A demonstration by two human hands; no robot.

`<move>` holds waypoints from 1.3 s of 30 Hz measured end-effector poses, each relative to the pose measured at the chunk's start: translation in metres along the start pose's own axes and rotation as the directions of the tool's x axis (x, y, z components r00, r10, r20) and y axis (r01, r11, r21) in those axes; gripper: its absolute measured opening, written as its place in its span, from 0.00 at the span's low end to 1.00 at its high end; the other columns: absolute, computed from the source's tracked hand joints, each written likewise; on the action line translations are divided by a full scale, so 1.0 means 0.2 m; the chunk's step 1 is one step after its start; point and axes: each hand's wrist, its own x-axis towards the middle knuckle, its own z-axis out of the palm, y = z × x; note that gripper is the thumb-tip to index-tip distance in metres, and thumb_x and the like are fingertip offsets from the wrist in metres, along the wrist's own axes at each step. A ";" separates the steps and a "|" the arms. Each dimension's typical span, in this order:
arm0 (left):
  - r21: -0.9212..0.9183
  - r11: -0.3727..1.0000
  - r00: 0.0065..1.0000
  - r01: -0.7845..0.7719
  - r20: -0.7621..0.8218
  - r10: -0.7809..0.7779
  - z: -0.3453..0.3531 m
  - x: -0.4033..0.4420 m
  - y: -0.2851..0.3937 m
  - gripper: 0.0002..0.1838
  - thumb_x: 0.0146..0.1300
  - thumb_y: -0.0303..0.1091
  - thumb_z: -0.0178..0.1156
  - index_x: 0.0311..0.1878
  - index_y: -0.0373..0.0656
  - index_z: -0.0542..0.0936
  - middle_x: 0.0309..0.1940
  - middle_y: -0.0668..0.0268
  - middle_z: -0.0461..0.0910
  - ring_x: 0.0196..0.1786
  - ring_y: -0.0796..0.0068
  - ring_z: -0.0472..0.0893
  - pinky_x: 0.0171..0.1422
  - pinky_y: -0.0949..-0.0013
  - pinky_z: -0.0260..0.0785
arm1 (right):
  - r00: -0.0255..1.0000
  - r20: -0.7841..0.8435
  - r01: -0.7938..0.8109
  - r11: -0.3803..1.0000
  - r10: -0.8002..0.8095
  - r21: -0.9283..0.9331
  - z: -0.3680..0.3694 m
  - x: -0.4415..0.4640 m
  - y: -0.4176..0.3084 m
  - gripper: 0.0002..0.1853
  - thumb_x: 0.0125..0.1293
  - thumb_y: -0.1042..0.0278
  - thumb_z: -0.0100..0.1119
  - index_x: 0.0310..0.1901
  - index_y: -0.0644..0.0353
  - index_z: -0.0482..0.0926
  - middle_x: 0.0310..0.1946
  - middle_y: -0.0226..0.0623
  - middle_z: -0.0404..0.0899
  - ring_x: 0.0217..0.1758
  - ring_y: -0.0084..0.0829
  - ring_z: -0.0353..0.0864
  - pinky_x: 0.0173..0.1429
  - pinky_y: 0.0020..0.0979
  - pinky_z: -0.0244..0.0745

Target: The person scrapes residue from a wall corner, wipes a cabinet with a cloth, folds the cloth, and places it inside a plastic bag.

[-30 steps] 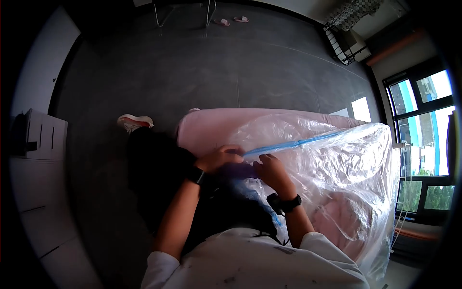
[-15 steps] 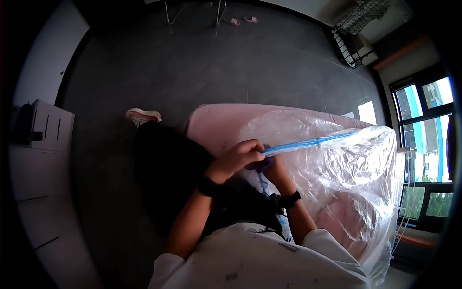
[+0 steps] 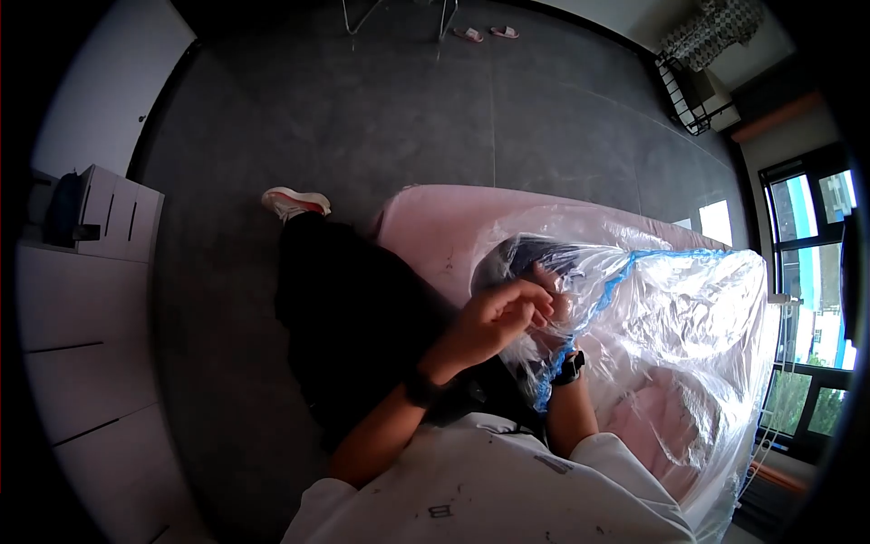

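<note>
My left hand [image 3: 500, 328] is just outside the clear plastic cover [image 3: 675, 313], its fingers loosely bent and its fingertips against or close to the film. Under that film is my right hand [image 3: 555, 304], blurred by the plastic, at a dark purplish bundle [image 3: 536, 257] that it appears to grip. I cannot make out what the bundle is. The cover's gathered blue edge [image 3: 609, 288] runs from the far right down to my right wrist. Beneath the cover lies a pink mattress or padded surface [image 3: 426, 222], with a pink bulge [image 3: 648, 417] nearer me.
White cabinets [image 3: 86, 308] line the left side. Pink slippers [image 3: 468, 34] and metal legs [image 3: 444, 18] stand at the far end of the grey floor [image 3: 362, 118]. A black rack [image 3: 680, 95] is at the back right, with windows [image 3: 807, 272] along the right.
My left hand has let go of the blue edge, which was stretched straight and now hangs loose to the right wrist. The plastic now covers my right hand and the dark bundle.
</note>
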 end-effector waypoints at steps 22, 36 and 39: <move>0.054 0.996 0.795 -0.078 -0.600 0.094 -0.22 -0.02 0.06 0.11 0.68 0.35 0.60 0.46 0.37 0.78 0.38 0.72 0.78 0.43 0.84 0.72 0.52 0.78 0.63 | 0.957 -0.253 -0.225 0.193 -0.140 -0.955 0.19 0.07 0.11 0.15 0.63 0.63 0.61 0.49 0.60 0.79 0.45 0.39 0.79 0.46 0.34 0.78 0.51 0.34 0.74; 0.398 0.915 0.885 0.064 -0.447 0.132 -0.32 0.10 0.12 0.11 0.68 0.38 0.57 0.36 0.39 0.77 0.30 0.69 0.79 0.33 0.81 0.76 0.41 0.75 0.69 | 0.911 -0.320 -0.231 0.322 -0.260 -0.918 0.53 -0.16 -0.31 0.15 0.65 0.62 0.59 0.49 0.60 0.79 0.45 0.40 0.79 0.47 0.36 0.78 0.53 0.35 0.73; 0.341 0.915 0.871 0.214 -0.491 -0.021 -0.42 0.12 0.06 0.12 0.68 0.39 0.56 0.37 0.39 0.77 0.31 0.67 0.79 0.35 0.79 0.76 0.42 0.74 0.69 | 0.903 -0.289 -0.171 0.353 -0.316 -0.920 0.66 -0.15 -0.39 0.15 0.65 0.61 0.58 0.49 0.59 0.79 0.45 0.40 0.79 0.47 0.36 0.78 0.53 0.35 0.73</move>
